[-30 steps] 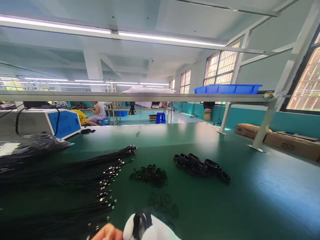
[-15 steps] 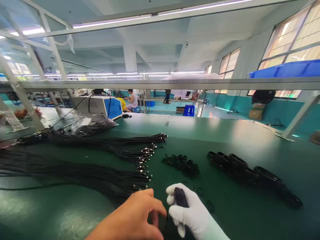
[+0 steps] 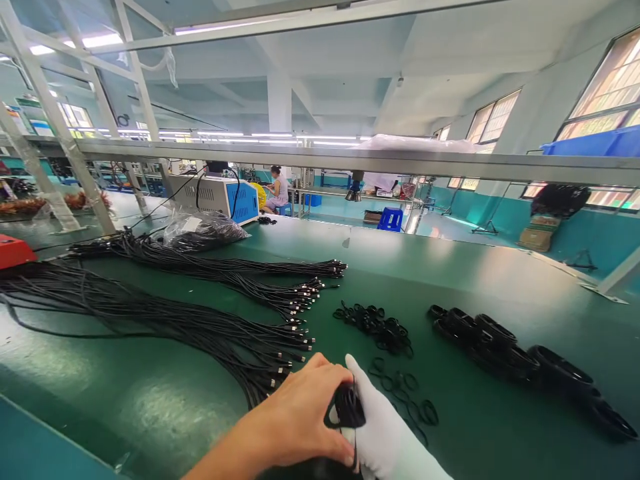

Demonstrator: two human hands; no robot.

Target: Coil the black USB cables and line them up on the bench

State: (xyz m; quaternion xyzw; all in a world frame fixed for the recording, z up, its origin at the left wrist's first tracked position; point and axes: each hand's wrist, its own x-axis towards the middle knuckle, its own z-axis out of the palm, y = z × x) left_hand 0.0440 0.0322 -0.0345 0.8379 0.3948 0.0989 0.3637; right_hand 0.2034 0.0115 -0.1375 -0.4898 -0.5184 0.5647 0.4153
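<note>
On the left I am seeing the red box (image 3: 16,252), then black cables (image 3: 150,307) running rightward over the green desk (image 3: 425,267), the nearest plug ends disappearing behind my left hand (image 3: 305,417). The desk's near edge is slanting across the lower left, well apart from the fingers, with green surface lying between it and the cables.

That bare hand is reaching in from below, index finger and thumb standing apart in a wide curve. A thin dark line, probably a band, is spanning the two tips; I am not able to tell whether they are pinching it.

The black bundle (image 3: 349,405) is sitting inside that curve, just right of the left palm. My white-gloved right hand (image 3: 383,427) is nearer, touching it and gripping it. Hands are hiding much of the bundle, so I am not judging its long axis.

Right of the glove, loose bands (image 3: 429,412) are lying near, limiting low sideways room; a band pile (image 3: 375,327) is lying beyond them. Farther right, shiny coils (image 3: 505,350) are stretching diagonally, and the desk is widening behind them toward its far edge.
</note>
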